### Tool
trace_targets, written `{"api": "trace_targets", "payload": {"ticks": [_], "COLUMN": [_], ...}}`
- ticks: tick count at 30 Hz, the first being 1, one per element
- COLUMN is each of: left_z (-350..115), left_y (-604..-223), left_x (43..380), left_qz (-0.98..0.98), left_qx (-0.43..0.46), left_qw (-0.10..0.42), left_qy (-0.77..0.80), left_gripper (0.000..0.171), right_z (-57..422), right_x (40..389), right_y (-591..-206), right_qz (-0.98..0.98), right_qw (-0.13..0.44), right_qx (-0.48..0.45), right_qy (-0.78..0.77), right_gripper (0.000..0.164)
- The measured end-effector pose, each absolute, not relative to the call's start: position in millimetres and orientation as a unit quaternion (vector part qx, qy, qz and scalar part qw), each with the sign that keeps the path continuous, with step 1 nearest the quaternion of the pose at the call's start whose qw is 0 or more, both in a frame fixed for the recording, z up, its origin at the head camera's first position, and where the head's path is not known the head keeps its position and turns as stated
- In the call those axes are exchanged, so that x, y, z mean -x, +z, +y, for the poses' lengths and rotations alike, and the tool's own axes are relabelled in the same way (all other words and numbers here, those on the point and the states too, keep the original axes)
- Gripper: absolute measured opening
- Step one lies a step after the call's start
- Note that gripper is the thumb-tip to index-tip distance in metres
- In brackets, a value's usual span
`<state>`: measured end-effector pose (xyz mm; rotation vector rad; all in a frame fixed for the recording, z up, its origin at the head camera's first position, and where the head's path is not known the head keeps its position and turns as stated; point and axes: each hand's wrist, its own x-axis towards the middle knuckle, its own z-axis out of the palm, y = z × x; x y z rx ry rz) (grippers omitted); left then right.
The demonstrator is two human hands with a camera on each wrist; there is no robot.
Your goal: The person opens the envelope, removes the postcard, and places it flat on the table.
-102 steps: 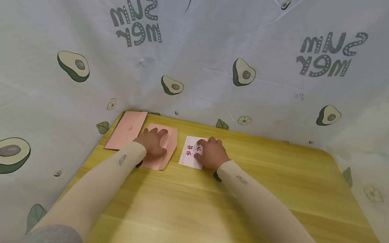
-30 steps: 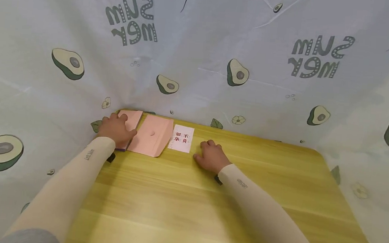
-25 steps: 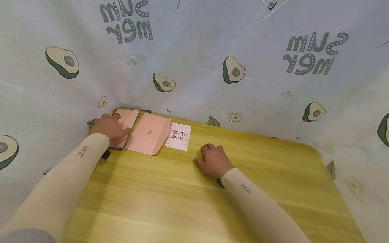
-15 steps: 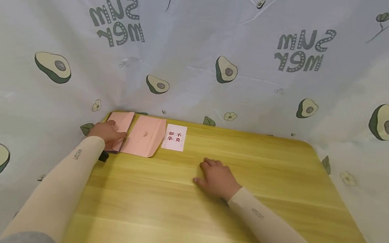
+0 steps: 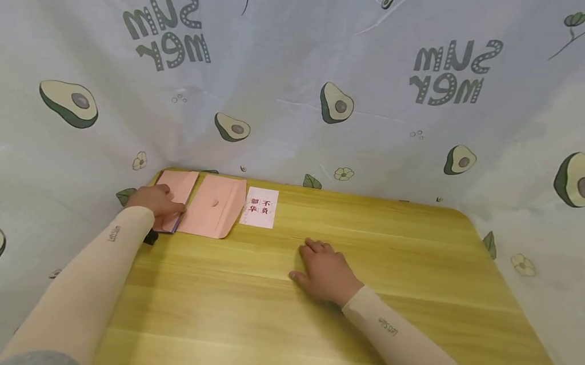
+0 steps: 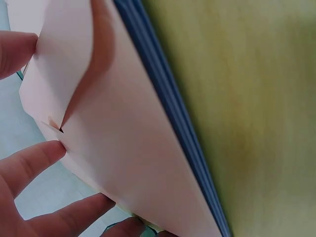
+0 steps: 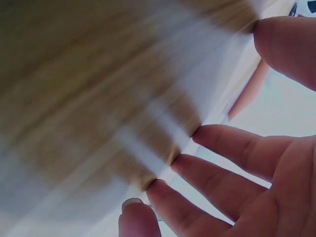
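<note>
My left hand (image 5: 151,199) lies over a pink envelope (image 5: 181,182) at the table's far left corner, its spread fingertips touching the paper. In the left wrist view this envelope (image 6: 128,143) has a bowed, partly raised flap (image 6: 66,54) and lies on several blue-edged layers (image 6: 168,98). To its right sits a second pink envelope (image 5: 212,213) with a flap along its right side. Just beyond is a white card (image 5: 261,203) with red characters. My right hand (image 5: 324,272) rests its fingertips on the table, holding nothing; the right wrist view shows the fingers (image 7: 212,190) spread.
The wood-grain table (image 5: 261,312) extends toward me and to the right. A pale cloth (image 5: 280,78) printed with avocados and mirrored lettering hangs behind it and at both sides. A small dark object (image 5: 151,237) sits under the left wrist.
My left hand left the second envelope for the far left one, where it stays. My right hand let go of the card, now beside the second envelope, and drew back toward me.
</note>
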<state>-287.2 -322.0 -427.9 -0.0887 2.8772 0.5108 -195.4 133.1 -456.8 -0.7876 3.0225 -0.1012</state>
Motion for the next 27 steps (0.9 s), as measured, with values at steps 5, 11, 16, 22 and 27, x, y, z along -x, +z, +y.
{"api": "trace_targets", "payload": {"ticks": [5, 11, 16, 22, 27], "left_z": [-322.2, -322.7, -321.9, -323.9, -329.0], "left_y": [-429.8, -429.0, -430.2, -435.4, -437.0], "left_x": [291.5, 292.3, 291.0, 291.1, 294.7], "left_qz": [0.981, 0.982, 0.983, 0.985, 0.983], "left_qx": [0.029, 0.035, 0.033, 0.032, 0.034], "left_qw": [0.095, 0.090, 0.086, 0.083, 0.084], "left_qy": [0.167, 0.162, 0.159, 0.151, 0.160], "left_gripper": [0.089, 0.089, 0.088, 0.085, 0.085], "right_z": [135.4, 135.4, 134.4, 134.1, 133.4], "right_x": [196.9, 196.6, 195.2, 194.4, 195.9], "right_y": [-457.8, -456.8, -455.0, -454.0, -455.2], "right_qz": [0.969, 0.968, 0.968, 0.969, 0.967], "right_qw": [0.008, 0.005, 0.010, 0.017, 0.014], "right_qx": [0.247, 0.248, 0.245, 0.244, 0.248], "right_qy": [-0.034, -0.040, -0.043, -0.046, -0.048], "right_gripper": [0.073, 0.073, 0.073, 0.074, 0.074]}}
